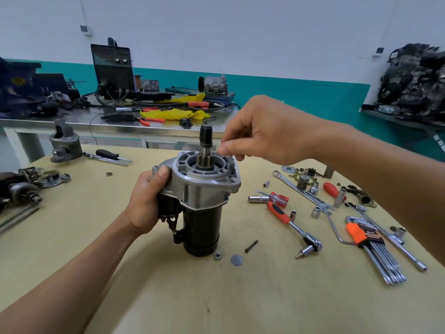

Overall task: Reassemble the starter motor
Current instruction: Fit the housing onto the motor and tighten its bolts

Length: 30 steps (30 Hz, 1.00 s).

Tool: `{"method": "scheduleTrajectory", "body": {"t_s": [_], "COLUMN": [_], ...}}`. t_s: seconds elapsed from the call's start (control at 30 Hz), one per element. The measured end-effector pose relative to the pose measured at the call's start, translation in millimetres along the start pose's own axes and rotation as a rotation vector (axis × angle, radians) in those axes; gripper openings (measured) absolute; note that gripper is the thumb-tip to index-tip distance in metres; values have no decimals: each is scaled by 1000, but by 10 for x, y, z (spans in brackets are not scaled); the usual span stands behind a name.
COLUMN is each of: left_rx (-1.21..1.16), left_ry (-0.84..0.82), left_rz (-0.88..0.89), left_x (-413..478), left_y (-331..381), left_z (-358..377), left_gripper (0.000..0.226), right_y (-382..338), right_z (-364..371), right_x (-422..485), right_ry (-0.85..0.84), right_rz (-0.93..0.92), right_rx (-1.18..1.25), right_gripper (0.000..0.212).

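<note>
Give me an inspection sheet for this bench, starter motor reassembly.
Surface: tan table, lightly marked.
Job's things: starter motor upright, pinion up; nut, disc and black screw lie by its base.
Clutter: ratchet, hex key set and sockets at right; old starter parts at left.
Grippers: left hand grips the motor's side; right hand pinches a thin part at the housing rim.
Cables: black leads on the steel bench.
Surroundings: engine on a shelf at right.

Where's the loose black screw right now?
In the head view, the black screw lies on the table just right of the starter motor, near the nut and grey disc, left of the ratchet.
</note>
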<state>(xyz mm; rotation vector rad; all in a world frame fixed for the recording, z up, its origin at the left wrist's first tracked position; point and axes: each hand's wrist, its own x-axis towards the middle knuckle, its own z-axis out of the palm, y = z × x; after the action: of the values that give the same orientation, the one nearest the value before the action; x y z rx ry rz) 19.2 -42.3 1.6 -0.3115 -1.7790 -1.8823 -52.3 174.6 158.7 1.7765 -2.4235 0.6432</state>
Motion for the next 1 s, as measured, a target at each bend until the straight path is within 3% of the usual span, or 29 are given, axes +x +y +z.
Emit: {"method": "scheduleTrajectory", "body": {"t_s": [0.2,0.47,0.6,0.67,0.73,0.8,0.87,1.0], "left_rx": [0,-3,15,17,25,41,32,-2], "left_ry": [8,30,44,41,41,40,64,169], "left_rz": [-9,-28,-23,-28,-31,-36,-52,-104], "left_x": [-10,-8,-7,-13,-23,-35,-57,-107], "left_y": [-3,14,9,22,54,113,161,204], "left_z": [-27,-114,-190,-240,-297,-351,-413,-596], "left_gripper": [69,65,71,82,87,87,88,64], "right_y": [48,-20,-65,-59,4,160,340,777], "right_z": [11,69,271,387,431,423,448,834], "right_x": [11,121,114,71,81,224,445,852], "right_ry": [5,45,32,114,307,522,624,344], "right_rz": [47,-28,-46,-54,-47,35,194,434], "right_rx": [133,-52,-13,90,286,422,452,309], "right_gripper": [18,16,22,31,45,56,58,46]}}
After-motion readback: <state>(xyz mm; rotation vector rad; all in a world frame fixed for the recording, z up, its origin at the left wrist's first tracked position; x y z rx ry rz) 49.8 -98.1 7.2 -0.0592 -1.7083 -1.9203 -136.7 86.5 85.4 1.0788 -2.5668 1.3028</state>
